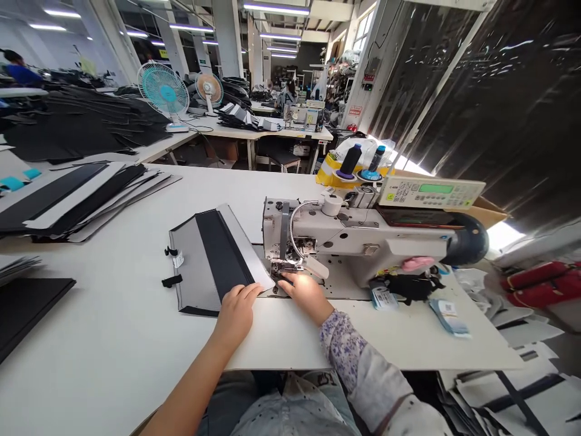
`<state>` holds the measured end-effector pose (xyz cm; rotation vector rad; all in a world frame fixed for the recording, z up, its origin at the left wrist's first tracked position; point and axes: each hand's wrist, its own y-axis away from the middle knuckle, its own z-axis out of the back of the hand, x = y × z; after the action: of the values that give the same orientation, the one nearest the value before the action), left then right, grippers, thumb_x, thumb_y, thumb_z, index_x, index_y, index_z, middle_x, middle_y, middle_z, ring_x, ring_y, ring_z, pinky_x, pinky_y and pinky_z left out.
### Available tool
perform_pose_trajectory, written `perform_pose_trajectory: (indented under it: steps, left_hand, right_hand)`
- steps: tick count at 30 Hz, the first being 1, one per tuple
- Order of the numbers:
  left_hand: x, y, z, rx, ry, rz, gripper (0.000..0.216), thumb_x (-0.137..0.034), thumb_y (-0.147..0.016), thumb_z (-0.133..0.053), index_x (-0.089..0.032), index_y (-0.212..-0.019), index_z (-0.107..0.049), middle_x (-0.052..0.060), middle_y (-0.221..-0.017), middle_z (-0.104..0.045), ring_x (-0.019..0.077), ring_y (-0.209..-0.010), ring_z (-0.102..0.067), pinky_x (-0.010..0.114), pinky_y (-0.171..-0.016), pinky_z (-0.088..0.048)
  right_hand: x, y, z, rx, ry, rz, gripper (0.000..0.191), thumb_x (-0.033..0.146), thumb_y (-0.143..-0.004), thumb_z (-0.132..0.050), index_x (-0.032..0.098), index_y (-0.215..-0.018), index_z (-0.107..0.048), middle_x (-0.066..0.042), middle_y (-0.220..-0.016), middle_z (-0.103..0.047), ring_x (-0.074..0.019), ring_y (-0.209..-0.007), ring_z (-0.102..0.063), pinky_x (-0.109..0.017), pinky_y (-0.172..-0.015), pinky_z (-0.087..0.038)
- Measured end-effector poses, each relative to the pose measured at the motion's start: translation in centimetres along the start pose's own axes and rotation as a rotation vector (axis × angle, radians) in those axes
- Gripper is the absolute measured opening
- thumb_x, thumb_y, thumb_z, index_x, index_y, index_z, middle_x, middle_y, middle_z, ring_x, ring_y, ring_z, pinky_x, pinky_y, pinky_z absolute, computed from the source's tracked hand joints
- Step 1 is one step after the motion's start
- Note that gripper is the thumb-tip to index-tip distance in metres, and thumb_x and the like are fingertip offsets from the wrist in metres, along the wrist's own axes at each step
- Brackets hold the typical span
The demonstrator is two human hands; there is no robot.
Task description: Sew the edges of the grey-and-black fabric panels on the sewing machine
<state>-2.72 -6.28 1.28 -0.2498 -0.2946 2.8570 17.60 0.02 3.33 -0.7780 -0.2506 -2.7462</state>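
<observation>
A grey and black fabric panel [209,257] lies flat on the white table [113,327], its right edge under the needle area of the grey sewing machine [354,239]. My left hand [236,309] rests on the panel's near right corner, fingers together and pressing down. My right hand [305,292] lies flat beside the presser foot, fingertips on the fabric edge right at the needle. Small black tabs and a white label stick out from the panel's left edge.
Stacks of black and grey panels [68,197] lie at the left. Two thread cones [358,162] and a control box [431,192] stand behind the machine. Small tags [447,315] lie at the right. Two fans [164,91] and other workers sit on far tables.
</observation>
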Motion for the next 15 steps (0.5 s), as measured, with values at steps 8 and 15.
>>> perform_pose_trajectory:
  steps: [8,15]
  left_hand:
    - [0.7,-1.4,-0.2,0.016,0.015,-0.016,0.06,0.003,-0.071,-0.038,-0.024,-0.118,-0.064,0.001,-0.127,-0.062,0.0226,-0.106,-0.056,0.038,-0.09,-0.046]
    - [4.1,0.8,-0.4,-0.017,-0.012,-0.076,0.054,0.0,-0.072,-0.037,-0.027,-0.107,-0.068,0.0,-0.116,-0.067,0.0193,-0.097,-0.06,0.033,-0.085,-0.049]
  right_hand:
    - [-0.3,-0.7,-1.7,-0.151,0.02,0.104,0.03,0.036,-0.09,-0.055,0.025,-0.113,-0.07,-0.005,-0.106,-0.071,-0.0198,-0.098,-0.064,-0.026,-0.087,-0.047]
    - [-2.9,4.6,-2.2,-0.292,0.066,0.214,0.033,0.041,-0.086,-0.059,0.027,-0.116,-0.064,-0.003,-0.087,-0.067,-0.0187,-0.076,-0.064,-0.027,-0.067,-0.05]
